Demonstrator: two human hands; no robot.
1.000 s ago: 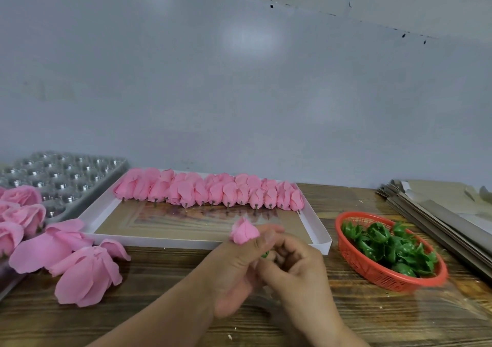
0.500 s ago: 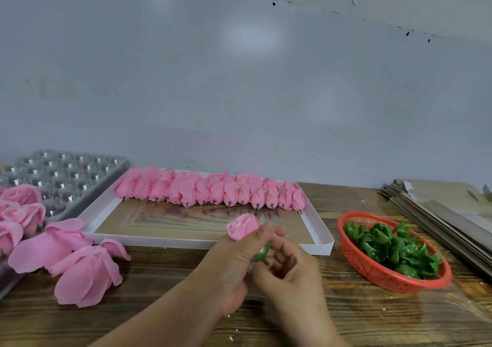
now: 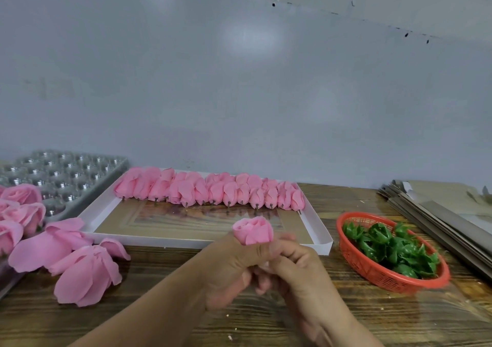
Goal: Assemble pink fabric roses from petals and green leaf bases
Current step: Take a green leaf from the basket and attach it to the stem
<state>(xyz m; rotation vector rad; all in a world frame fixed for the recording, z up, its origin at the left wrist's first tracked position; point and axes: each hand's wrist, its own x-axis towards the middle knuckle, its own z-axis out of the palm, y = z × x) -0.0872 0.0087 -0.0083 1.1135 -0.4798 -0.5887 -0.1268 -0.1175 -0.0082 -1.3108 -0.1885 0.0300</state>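
Note:
A small pink rosebud point(image 3: 253, 230) stands upright above my fingers, in front of the white tray point(image 3: 90, 213). My left hand point(image 3: 229, 266) grips it from below, thumb against its base. My right hand point(image 3: 298, 269) closes in under the bud, fingers curled at its stem; whatever it pinches there is hidden. A row of several pink buds point(image 3: 210, 189) lies along the tray's far side. Green leaf bases point(image 3: 391, 248) fill the red basket point(image 3: 378, 277) at the right. Loose pink petals point(image 3: 80, 266) lie on the table at the left.
Finished pink roses point(image 3: 18, 213) sit at the far left edge, beside a grey metal mould tray point(image 3: 64, 173). A stack of flat cardboard sheets point(image 3: 436, 213) lies at the back right. The wooden table point(image 3: 133, 325) runs up to a grey wall.
The green piece seen between my fingers half a second ago is now hidden under the bud. The bud has turned so its opening faces the camera more. Both hands have stayed in place.

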